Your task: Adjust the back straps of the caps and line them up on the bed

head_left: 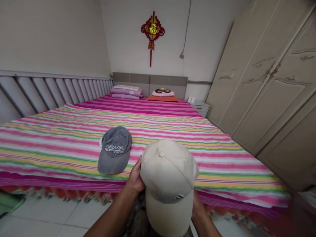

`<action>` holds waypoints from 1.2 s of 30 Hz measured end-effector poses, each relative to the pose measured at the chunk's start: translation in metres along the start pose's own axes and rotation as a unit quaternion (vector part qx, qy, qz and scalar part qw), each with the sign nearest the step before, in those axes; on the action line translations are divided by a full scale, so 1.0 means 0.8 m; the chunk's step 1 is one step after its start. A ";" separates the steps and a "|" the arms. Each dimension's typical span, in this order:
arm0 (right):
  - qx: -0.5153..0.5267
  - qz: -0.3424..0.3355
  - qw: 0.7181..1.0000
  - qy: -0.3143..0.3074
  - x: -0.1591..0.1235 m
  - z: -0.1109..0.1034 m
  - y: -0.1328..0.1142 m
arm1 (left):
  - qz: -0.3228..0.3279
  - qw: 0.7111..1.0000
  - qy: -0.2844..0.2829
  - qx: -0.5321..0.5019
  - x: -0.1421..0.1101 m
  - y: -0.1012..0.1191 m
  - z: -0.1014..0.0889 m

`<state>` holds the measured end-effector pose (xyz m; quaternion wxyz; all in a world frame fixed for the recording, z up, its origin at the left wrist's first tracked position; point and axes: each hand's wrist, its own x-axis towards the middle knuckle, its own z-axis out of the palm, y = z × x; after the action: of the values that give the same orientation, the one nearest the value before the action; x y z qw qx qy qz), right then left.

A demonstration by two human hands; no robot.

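A beige baseball cap is held up in front of me, its brim pointing down toward me and a small dark mark near the brim. My left hand is closed on the cap's left side, with the thumb along the edge and the other fingers hidden. At the right side, my right hand also grips the cap; its fingers are out of sight behind it. A grey baseball cap with white lettering lies on the bed to the left, apart from both hands, its brim toward me.
Below the caps spreads a bed with a striped cover. Folded purple bedding and a pink and orange stack lie by the headboard. A wardrobe and bedside cabinet stand right. Far left is a green object.
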<state>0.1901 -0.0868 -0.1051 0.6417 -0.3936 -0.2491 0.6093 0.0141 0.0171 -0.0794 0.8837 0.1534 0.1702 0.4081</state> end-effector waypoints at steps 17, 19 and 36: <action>0.162 -0.055 0.981 0.095 -0.024 -0.056 -0.026 | -0.001 0.999 0.011 0.047 0.042 -0.039 0.011; 0.156 -0.077 0.977 0.126 -0.009 -0.076 -0.044 | -0.039 0.996 0.029 0.074 0.035 -0.043 -0.008; 0.053 -0.019 0.941 0.335 0.140 -0.184 -0.144 | -0.148 0.976 0.061 0.145 -0.026 -0.080 -0.132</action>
<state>0.3903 -0.0006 -0.1134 0.7195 -0.5356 0.0052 0.4422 -0.0008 -0.0247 -0.1965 0.8906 0.2279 0.3025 0.2519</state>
